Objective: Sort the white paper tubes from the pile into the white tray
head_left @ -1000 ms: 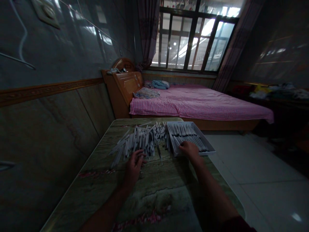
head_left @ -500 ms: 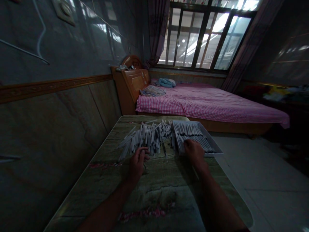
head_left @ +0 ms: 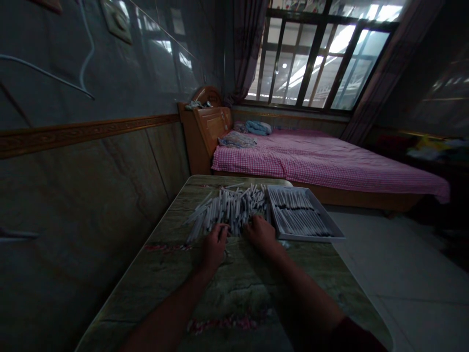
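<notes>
A loose heap of slim white pen-like sticks [head_left: 234, 205] lies on the table, many with dark parts. My left hand [head_left: 215, 242] rests at the heap's near edge, its thumb and fingers loosely curved and apart, with nothing visible between them. At the heap's near right side is my right hand [head_left: 261, 232], fingers bent together at the sticks; whatever they pinch is hidden. Just to its right stands a shallow white tray [head_left: 335, 233], where similar sticks [head_left: 302, 220] lie side by side in two rows.
The table [head_left: 227, 288] has a green wood-like top with pink flower prints. Beyond it is a bed [head_left: 330, 156] with a pink checked cover and a wooden headboard [head_left: 210, 127]. A tiled wall [head_left: 120, 186] runs along the left, and pale floor [head_left: 414, 264] shows at right.
My right hand has moved left from the tray to the near side of the heap. My left hand stays by the heap. The whole view has shifted slightly.
</notes>
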Demonstrator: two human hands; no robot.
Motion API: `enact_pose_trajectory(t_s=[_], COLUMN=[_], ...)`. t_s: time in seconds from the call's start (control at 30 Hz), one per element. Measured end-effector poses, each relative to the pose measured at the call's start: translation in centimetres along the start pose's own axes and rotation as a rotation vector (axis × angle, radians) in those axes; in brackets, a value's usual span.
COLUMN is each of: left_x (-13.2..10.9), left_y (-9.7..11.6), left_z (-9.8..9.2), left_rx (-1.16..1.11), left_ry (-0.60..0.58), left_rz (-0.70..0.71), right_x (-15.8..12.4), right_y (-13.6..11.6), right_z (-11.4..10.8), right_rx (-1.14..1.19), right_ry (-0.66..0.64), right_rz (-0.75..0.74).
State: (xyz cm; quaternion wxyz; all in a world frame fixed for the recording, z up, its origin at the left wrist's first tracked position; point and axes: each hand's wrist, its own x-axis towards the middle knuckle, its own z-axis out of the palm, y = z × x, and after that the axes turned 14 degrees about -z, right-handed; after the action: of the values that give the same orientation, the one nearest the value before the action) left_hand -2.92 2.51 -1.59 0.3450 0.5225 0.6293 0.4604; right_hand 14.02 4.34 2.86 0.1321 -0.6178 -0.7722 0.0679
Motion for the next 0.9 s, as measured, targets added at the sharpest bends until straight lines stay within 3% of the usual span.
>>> enact_pose_trajectory(t_s=[0.3,0.67,0.9], left_x=[0.0,-0.3,-0.7], left_y=[0.0,0.2,0.7], left_z=[0.2,0.3,0.1], left_rx=[-0.047,0.027,0.12], left_ry=[-0.009,-0.038,-0.059], left_rz=[0.004,0.036,0.049], right_x=[1.3,-2.6,-2.9], right_y=[-0.1,1.7,1.9], right_z=[0.1,0.3,1.2], right_rx=[-0.043,0.123,0.158], right_ry=[-0.074,0.013,0.05], right_rz=[0.082,0.011,0.049])
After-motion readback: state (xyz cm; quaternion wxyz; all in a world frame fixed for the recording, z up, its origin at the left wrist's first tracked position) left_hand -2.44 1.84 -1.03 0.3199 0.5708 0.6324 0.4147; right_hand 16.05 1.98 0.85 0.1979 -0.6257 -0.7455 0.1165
